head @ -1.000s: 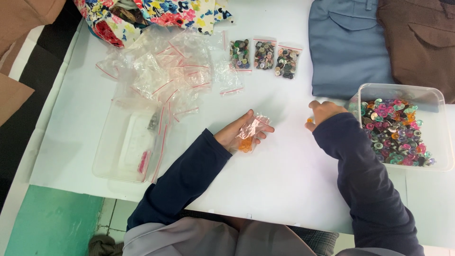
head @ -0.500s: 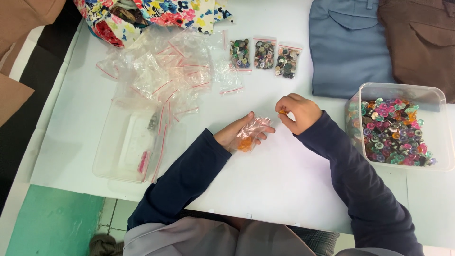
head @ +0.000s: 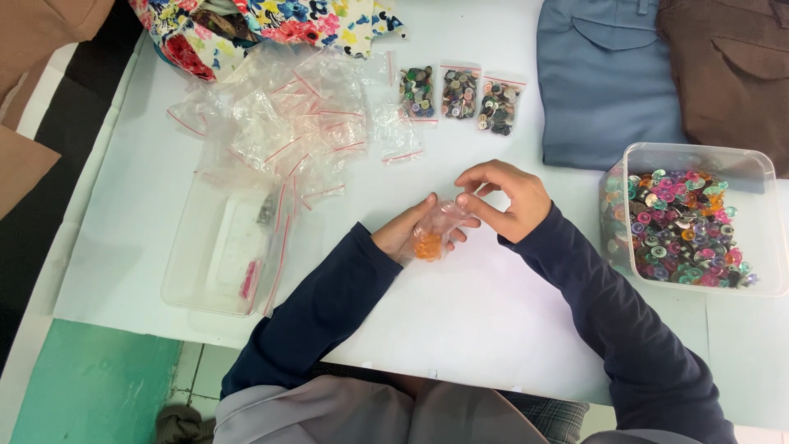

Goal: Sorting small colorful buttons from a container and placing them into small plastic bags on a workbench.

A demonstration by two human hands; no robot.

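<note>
Head view: orange buttons going into small clear plastic bag (head: 433,233), mid-step.
Left hand (head: 408,234) cups the bag; right hand (head: 503,199) pinches its mouth, likely needs steady aim next. Clear tub of mixed coloured buttons (head: 689,222) right of right hand; white counter (head: 460,312), green floor below.

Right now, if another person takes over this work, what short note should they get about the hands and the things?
Left hand: holds a small clear bag with orange buttons inside.
Right hand: fingertips at the bag's mouth.
Clear tub of mixed coloured buttons: to the right.
Done: three filled bags lie at the table's far side.
Left: a pile of empty bags and many loose buttons in the tub.
</note>
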